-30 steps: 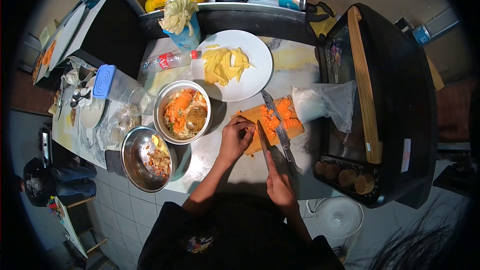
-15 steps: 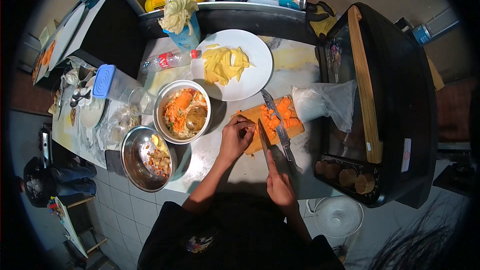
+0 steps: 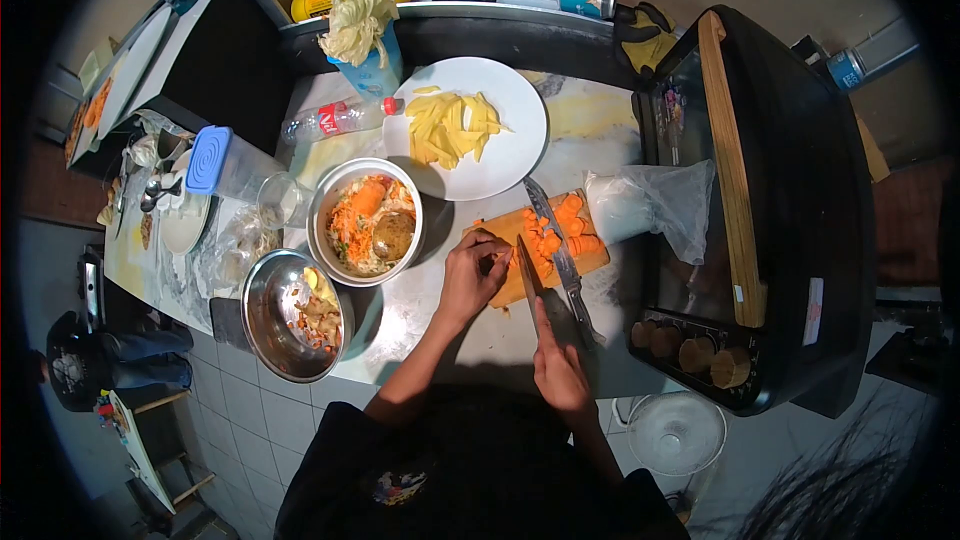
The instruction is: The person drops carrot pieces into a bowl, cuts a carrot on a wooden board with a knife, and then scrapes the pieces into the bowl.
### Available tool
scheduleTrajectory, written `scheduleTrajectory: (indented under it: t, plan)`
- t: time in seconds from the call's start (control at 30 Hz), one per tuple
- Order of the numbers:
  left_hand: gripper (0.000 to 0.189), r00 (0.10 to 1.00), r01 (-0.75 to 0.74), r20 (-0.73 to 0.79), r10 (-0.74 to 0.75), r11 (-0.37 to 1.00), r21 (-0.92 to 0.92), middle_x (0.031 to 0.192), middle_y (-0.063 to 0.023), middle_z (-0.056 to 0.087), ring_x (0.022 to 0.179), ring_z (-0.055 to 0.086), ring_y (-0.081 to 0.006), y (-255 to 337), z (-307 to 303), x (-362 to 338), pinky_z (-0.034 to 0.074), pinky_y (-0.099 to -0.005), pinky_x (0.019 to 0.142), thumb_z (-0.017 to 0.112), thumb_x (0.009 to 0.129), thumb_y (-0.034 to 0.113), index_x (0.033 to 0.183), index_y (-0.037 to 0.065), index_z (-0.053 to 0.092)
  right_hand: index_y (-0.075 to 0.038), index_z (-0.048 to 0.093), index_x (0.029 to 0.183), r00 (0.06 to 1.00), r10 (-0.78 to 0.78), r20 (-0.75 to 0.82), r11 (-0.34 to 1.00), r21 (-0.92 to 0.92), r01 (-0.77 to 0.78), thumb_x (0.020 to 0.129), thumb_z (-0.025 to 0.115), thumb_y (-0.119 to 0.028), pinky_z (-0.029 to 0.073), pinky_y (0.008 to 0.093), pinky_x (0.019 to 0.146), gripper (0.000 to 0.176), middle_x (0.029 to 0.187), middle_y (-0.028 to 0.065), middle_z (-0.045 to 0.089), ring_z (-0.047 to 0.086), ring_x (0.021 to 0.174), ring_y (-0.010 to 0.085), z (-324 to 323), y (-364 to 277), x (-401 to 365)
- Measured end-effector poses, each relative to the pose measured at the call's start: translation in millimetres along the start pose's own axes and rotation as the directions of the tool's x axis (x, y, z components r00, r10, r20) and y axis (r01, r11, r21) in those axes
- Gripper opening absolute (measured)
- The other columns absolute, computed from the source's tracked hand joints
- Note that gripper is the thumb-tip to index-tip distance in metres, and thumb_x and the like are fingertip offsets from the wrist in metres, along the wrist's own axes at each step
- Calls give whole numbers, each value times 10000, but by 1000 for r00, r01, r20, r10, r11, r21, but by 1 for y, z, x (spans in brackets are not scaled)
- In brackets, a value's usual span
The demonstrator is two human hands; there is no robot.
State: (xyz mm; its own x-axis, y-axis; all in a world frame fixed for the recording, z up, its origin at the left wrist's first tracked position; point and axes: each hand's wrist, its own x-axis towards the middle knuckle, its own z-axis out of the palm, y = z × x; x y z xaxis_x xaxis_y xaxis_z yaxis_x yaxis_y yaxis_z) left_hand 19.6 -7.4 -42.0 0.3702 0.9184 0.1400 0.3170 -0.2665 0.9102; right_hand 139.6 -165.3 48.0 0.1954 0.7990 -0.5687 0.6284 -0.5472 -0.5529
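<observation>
Two hands are busy at the wooden cutting board [image 3: 497, 231], which lies in the middle of the counter, just near the white plate [image 3: 510, 155]. The left hand [image 3: 472, 278] is half curled, with its fingertips pressed down on the left end of the board. I cannot tell if it pinches a bit of carrot, because the fingers hide what is under them. The right hand [image 3: 560, 370] is nearer to the person and is closed tight around the handle of a knife [image 3: 526, 275]. The blade points to the far side and comes down on the board just to the right of the left fingers. Orange carrot pieces [image 3: 562, 223] sit in a pile on the far right part of the board. A second knife [image 3: 556, 245] lies flat across the board beside that pile, and no hand touches it. Yellow potato sticks [image 3: 450, 125] lie on the plate. To the left of the board stands a bowl [image 3: 324, 202] of mixed scraps, and a steel bowl [image 3: 262, 312] sits near it. A plastic bag [image 3: 655, 202] lies to the right of the board.
</observation>
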Motion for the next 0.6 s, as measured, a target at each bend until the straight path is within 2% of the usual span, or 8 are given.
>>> scheduleTrajectory:
  t: [0.07,0.13,0.23,0.6]
  plan:
    - [134,1000,-12,0,12,1000,17,925,-134,658,657,636,-230,-1,0,0,505,-319,596,717,805,-22,938,-26,733,-253,158,1602,1000,0,16,999,44,-1,906,490,3,469,500,783,813,726,227,545,577,710,403,2,3,1]
    - [133,1000,-25,-3,25,1000,8,924,-134,656,652,633,-226,0,0,0,503,-317,589,717,805,-24,937,-26,732,-250,159,1601,998,-52,-47,998,43,54,901,484,19,474,499,766,818,704,223,540,583,691,407,13,16,3]
    - [137,999,-38,-8,38,999,5,925,-134,656,646,631,-226,0,0,0,502,-317,587,716,802,-28,938,-26,732,-246,162,1600,1000,-14,-2,997,70,14,895,482,31,480,494,749,822,687,211,537,592,672,394,1,3,1]
    - [135,1000,9,-10,-9,1000,-22,915,-130,660,649,635,-227,0,0,0,504,-317,590,718,794,-25,929,-21,732,-246,171,1598,997,-60,-53,998,18,61,884,485,39,484,496,721,831,679,199,546,602,658,395,12,11,1]
